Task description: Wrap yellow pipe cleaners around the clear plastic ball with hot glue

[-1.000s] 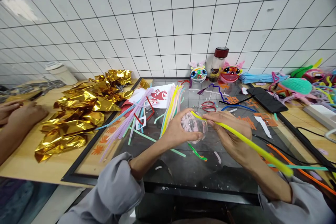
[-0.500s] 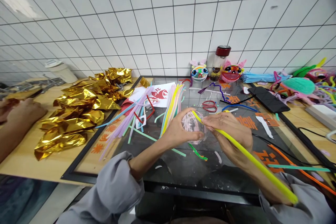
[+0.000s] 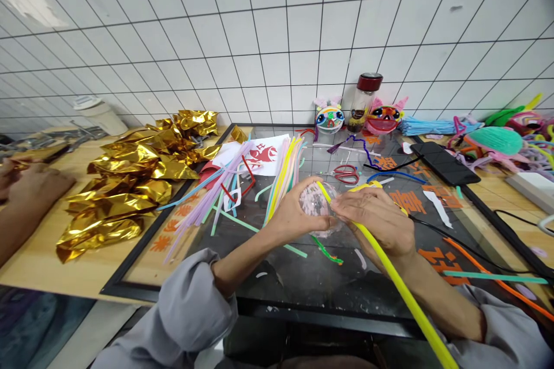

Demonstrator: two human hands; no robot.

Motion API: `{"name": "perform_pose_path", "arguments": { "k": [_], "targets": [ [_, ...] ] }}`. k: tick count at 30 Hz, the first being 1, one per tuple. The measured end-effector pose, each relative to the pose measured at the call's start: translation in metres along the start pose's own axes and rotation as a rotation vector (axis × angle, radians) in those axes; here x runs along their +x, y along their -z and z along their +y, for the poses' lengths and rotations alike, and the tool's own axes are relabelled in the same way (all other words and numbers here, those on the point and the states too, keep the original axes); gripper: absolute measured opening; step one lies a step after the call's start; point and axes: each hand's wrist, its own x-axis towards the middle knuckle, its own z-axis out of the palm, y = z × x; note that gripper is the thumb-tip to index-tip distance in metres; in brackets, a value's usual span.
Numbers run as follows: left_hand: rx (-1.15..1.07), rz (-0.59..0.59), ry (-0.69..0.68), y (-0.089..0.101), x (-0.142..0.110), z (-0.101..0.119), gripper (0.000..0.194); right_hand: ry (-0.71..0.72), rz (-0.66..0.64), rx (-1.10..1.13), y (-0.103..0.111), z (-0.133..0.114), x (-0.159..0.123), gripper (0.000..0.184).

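Left hand (image 3: 289,214) cups the clear ball (image 3: 314,207) over the tabletop (image 3: 303,282), fingers curled round it, seemingly to steady it; and right hand (image 3: 383,220) pinches the yellow pipe cleaner (image 3: 402,288) against that curve, presumably for control.

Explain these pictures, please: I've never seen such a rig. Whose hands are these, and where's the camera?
No machine: a person works bare-handed, and every picture comes from one camera on their head, looking forward and down. The left hand holds a clear rounded piece; the right hand holds a yellow strip, its tip at that piece. Around them lie pastel strips, red-handled scissors and gold foil; a bottle stands near the wall. At far left is another person's hand.
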Motion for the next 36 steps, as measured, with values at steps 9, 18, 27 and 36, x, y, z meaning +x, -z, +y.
{"name": "perform_pose_path", "arguments": {
  "k": [9,18,27,36],
  "targets": [
    [-0.092,-0.006,0.027,-0.001,-0.001,0.004,0.082,0.029,-0.030,-0.045,0.000,0.000,-0.001,0.025],
    [-0.113,0.000,0.062,-0.001,-0.003,0.013,0.079,0.053,-0.112,-0.075,0.005,-0.002,0.001,0.026],
    [-0.107,0.014,0.057,-0.001,-0.002,0.010,0.078,0.029,-0.067,-0.051,-0.001,-0.002,-0.002,0.032],
    [-0.129,0.026,0.047,0.000,0.000,0.006,0.078,0.002,-0.053,0.047,-0.004,-0.005,-0.005,0.041]
  ]
}}
